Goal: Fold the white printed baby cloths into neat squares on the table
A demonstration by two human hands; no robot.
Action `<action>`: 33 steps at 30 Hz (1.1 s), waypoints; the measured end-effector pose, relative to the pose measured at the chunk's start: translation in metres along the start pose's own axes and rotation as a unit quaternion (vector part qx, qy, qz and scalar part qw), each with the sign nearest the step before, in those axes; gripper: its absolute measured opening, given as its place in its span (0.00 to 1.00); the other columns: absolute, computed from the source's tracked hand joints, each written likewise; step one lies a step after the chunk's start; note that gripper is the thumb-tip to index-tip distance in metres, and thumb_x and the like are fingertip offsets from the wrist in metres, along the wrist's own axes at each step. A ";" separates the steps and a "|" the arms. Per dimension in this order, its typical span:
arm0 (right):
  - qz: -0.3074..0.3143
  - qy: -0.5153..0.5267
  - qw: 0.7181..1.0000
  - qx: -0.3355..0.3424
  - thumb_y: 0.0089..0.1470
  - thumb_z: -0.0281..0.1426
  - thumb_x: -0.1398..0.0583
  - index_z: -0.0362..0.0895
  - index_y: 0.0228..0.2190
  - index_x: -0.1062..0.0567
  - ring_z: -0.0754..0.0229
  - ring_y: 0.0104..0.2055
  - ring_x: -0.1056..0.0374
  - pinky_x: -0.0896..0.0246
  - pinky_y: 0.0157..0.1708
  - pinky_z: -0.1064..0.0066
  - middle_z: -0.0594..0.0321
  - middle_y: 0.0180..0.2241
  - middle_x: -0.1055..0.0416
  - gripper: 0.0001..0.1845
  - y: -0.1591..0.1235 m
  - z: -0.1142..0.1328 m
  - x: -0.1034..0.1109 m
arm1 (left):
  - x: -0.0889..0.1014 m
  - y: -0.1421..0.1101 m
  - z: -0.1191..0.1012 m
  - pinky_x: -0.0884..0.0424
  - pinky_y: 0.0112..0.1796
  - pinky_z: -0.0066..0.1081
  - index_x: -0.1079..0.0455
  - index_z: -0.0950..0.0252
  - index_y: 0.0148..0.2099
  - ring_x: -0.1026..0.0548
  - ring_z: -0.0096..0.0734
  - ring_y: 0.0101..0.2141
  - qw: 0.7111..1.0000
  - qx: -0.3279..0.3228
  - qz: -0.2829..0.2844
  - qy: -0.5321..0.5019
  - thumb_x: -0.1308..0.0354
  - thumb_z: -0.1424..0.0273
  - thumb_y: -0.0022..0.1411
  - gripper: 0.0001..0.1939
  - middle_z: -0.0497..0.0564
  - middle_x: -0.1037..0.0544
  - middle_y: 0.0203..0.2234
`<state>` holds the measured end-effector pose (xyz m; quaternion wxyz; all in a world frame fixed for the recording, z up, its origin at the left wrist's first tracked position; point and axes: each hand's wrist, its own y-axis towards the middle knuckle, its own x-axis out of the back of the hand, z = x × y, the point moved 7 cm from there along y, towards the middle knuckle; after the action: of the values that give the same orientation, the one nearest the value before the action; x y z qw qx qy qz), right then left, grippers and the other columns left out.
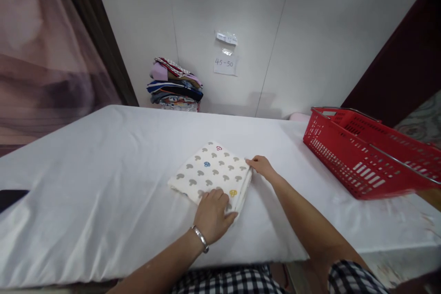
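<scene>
Folded mushroom-print cloth (210, 170) lies approx. mid-table (113, 179). Person's R hand (261, 165) is at its 3 o'clock corner, grip pinched on the edge btwn thumb & fingertip. L hand (212, 216) rests on it at 6 o'clock, grip loose, thumb spread from fingers. From cloth: red basket (330, 140) 3 o'clock, clothes pile (175, 86) approx. 11.
</scene>
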<state>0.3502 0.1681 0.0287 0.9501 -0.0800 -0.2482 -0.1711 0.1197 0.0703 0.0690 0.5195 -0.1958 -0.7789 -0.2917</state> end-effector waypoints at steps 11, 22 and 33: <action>-0.021 -0.024 0.999 -0.026 0.40 0.38 0.41 0.42 0.17 0.32 0.68 0.18 0.45 0.53 0.18 0.76 0.69 0.13 0.40 0.12 -0.010 -0.023 0.008 | -0.015 -0.002 -0.014 0.40 0.35 0.38 0.36 0.64 0.29 0.35 0.35 0.32 0.998 -0.050 -0.004 -0.026 0.49 0.73 0.55 0.03 0.52 0.30 0.29; 0.022 -0.076 0.996 -0.040 0.50 0.41 0.47 0.41 0.47 0.34 0.60 0.29 0.33 0.39 0.27 0.69 0.57 0.32 0.30 0.25 -0.020 -0.028 -0.003 | 0.016 -0.043 0.026 0.37 0.46 0.38 0.36 0.61 0.47 0.33 0.33 0.44 0.982 -0.093 -0.109 -0.126 0.53 0.73 0.60 0.13 0.53 0.29 0.42; 0.156 -0.243 0.872 0.396 0.55 0.40 0.48 0.48 0.55 0.41 0.51 0.58 0.48 0.54 0.56 0.54 0.56 0.56 0.42 0.27 -0.162 0.081 -0.091 | 0.019 -0.042 0.183 0.40 0.53 0.41 0.43 0.68 0.56 0.38 0.42 0.53 0.960 0.234 -0.147 -0.039 0.47 0.70 0.53 0.27 0.59 0.34 0.52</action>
<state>0.1803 0.0626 0.0639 0.8262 0.2260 -0.5027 0.1172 -0.0397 0.1590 0.0227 0.4712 0.0361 -0.8654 -0.1667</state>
